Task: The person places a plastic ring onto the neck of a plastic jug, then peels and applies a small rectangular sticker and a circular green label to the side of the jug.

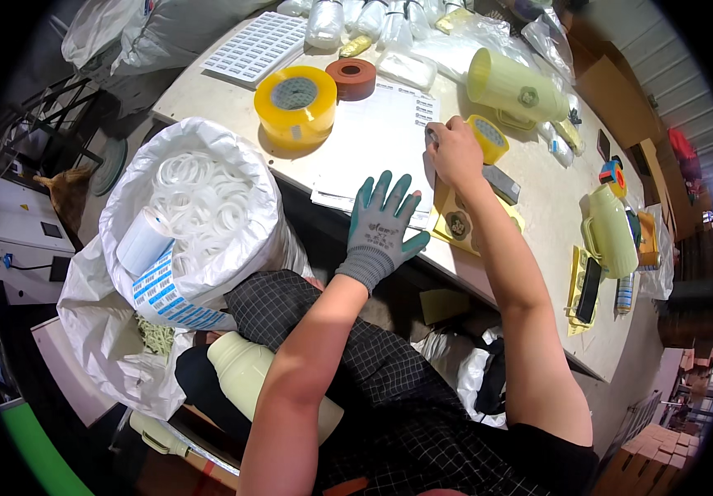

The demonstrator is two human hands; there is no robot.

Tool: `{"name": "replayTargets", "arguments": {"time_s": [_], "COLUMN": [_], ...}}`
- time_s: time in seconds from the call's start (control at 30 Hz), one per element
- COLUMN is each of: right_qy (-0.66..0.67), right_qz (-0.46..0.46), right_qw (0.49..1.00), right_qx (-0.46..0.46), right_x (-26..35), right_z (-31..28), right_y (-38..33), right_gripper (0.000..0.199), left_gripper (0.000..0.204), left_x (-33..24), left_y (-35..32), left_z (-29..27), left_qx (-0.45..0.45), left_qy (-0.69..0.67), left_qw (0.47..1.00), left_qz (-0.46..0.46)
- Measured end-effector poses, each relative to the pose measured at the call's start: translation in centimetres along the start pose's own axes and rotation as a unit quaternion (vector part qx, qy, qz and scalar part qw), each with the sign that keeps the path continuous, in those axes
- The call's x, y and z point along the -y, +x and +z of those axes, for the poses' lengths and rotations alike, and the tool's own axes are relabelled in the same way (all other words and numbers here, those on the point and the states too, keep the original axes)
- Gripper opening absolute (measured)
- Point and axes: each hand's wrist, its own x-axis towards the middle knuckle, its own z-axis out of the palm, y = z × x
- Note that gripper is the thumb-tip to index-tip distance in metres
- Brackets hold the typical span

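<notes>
My left hand (383,225), in a grey and green work glove, lies flat with fingers spread on a stack of white label sheets (365,140) at the table's near edge. My right hand (453,150) is bare and pinches the right edge of the same sheets with its fingertips. Just right of that hand stand a small yellow tape roll (489,137) and a pale yellow plastic jug (515,87) lying on its side. A yellow card with a round emblem (458,223) lies under my right wrist.
A big yellow tape roll (296,102) and a red-brown roll (352,78) sit at the back. A white sack of clear rings (199,198) with a label roll (143,241) stands to the left. A pale green jug (613,231) stands to the right, and a cream bottle (245,368) rests by my lap.
</notes>
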Motion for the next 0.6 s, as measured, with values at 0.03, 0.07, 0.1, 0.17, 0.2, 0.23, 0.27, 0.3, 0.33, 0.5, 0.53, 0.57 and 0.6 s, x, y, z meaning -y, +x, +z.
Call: {"name": "replayTargets", "arguments": {"time_s": [0.03,0.07,0.1,0.17,0.2,0.23,0.27,0.3,0.33,0.5,0.53,0.57,0.6], "right_qy": [-0.004,-0.007,0.065,0.209,0.266,0.277,0.286,0.293,0.337,0.442,0.457,0.469,0.460], "right_qz": [0.004,0.007,0.032,0.076,0.085,0.063,0.041,0.016,-0.027,-0.092,-0.066,-0.039,-0.050], "right_qw": [1.000,1.000,0.997,0.973,0.957,0.957,0.956,0.955,0.941,0.892,0.884,0.877,0.877], "right_qx": [0.014,0.028,-0.002,-0.067,-0.081,-0.067,-0.051,-0.034,-0.024,0.037,0.067,0.095,0.130], "right_x": [-0.1,-0.1,-1.2,-3.9,-2.9,-1.2,1.1,3.0,4.5,10.8,12.1,13.2,14.7], "right_z": [-0.1,-0.2,-0.1,0.1,-0.5,-1.3,-2.4,-3.3,-3.7,-6.8,-7.2,-7.5,-7.7], "right_y": [0.3,0.7,0.9,1.6,1.7,1.3,0.5,-0.6,-1.9,-9.2,-10.8,-12.4,-14.1], "right_gripper": [0.028,0.030,0.031,0.032,0.035,0.035,0.035,0.034,0.035,0.042,0.044,0.045,0.046], "left_gripper": [0.077,0.078,0.078,0.078,0.079,0.079,0.079,0.080,0.079,0.061,0.055,0.052,0.052], "left_x": [-0.1,-0.1,-0.5,-1.4,-1.1,-0.7,-0.3,0.0,0.1,-2.6,-3.8,-4.9,-5.5], "left_y": [0.1,0.3,0.5,1.3,1.2,0.9,0.5,0.3,0.5,-3.1,-5.3,-8.5,-12.4], "left_z": [0.1,0.1,0.2,0.2,0.1,-0.3,-0.9,-1.4,-1.5,-6.9,-9.0,-11.5,-12.2], "left_qx": [-0.002,-0.003,-0.006,-0.002,0.000,0.017,0.034,0.048,0.059,0.178,0.264,0.325,0.300], "left_qy": [-0.001,-0.002,-0.006,-0.011,-0.005,0.001,0.005,0.007,0.012,0.014,0.006,-0.019,-0.059], "left_qw": [1.000,1.000,1.000,1.000,1.000,1.000,0.999,0.999,0.998,0.982,0.960,0.939,0.946], "left_qz": [0.000,-0.001,0.002,0.013,0.006,-0.002,-0.011,-0.022,-0.027,0.062,0.092,0.110,0.106]}}
